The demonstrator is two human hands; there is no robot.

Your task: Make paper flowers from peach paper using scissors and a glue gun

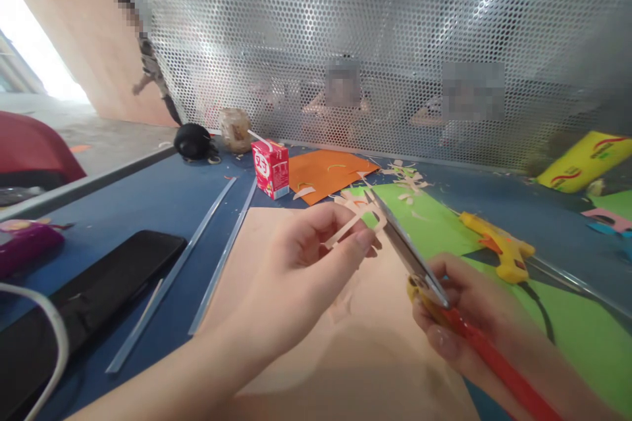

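Note:
My left hand [311, 263] pinches a narrow, curved strip of pale pink paper [347, 229] between thumb and fingers. My right hand [459, 316] is closed round scissors [407, 247] with red and yellow handles. Their blades point up and away, close beside the paper strip; I cannot tell whether they touch it. Beneath both hands lies a large pale pink paper sheet [395, 355]. Green paper [419, 210] and orange paper [326, 171] lie beyond it, with paper scraps [407, 174] scattered around.
A red drink carton [270, 171] with a straw stands near a jar [235, 130]. Clear strips [172, 276] and a black phone [99, 302] lie left. On the right are a yellow glue gun [498, 243] and yellow packet [587, 161]. A perforated metal panel [385, 13] borders the back.

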